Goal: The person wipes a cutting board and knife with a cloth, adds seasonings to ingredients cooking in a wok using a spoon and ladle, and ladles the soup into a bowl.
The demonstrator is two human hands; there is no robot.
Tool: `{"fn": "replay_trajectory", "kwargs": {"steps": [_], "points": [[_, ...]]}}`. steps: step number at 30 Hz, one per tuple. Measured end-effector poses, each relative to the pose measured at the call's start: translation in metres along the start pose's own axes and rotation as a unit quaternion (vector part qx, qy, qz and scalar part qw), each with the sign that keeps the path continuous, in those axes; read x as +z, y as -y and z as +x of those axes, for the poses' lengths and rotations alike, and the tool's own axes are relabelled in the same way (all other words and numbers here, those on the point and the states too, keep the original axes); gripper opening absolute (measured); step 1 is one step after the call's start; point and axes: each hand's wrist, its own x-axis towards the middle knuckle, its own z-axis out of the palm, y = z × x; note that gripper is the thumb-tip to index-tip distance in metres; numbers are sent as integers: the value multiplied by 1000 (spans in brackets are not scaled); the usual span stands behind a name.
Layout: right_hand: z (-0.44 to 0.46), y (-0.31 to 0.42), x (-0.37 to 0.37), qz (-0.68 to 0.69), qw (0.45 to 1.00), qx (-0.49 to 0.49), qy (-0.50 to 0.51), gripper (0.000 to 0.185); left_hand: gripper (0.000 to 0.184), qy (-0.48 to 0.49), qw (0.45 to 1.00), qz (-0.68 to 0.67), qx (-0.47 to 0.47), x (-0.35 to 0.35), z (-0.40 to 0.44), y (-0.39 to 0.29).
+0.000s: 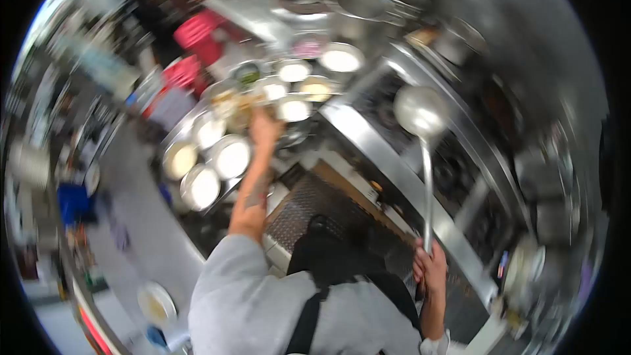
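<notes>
My right hand (430, 268) is closed around the handle of a long metal ladle (424, 115). The ladle points away from me, its round bowl over the stove (450, 171). My left arm stretches forward to a cluster of ingredient containers, where my left hand (264, 128) is smeared by motion and its fingers cannot be made out. Close to that hand are a bowl with pale yellow-brown contents (227, 104) and a white-filled bowl (294, 110). Nearer to me stand a large white-filled bowl (231, 156), another white-filled bowl (200, 187) and a cream-filled one (180, 160).
Stacked metal pots (363, 5) stand at the back. Pink-red containers (198, 34) lie behind the bowls. A grey counter (141, 213) runs along the left, with a plate (156, 302) at its near end. A dark textured mat (315, 207) covers the floor.
</notes>
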Motion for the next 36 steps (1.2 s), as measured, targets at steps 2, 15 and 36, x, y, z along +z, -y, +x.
{"fn": "replay_trajectory", "kwargs": {"steps": [2, 15, 36], "points": [[-13, -2, -12, 41, 999, -23, -4, 20, 58, -50, 997, -22, 48, 19, -2, 13], [-118, -63, -201, 159, 941, -177, -242, 25, 87, 124, 848, -279, 434, -42, -105, -271], [-364, -182, -462, 209, 767, -148, -588, 27, 65, 172, 547, 171, 801, 204, -711, -842]]}}
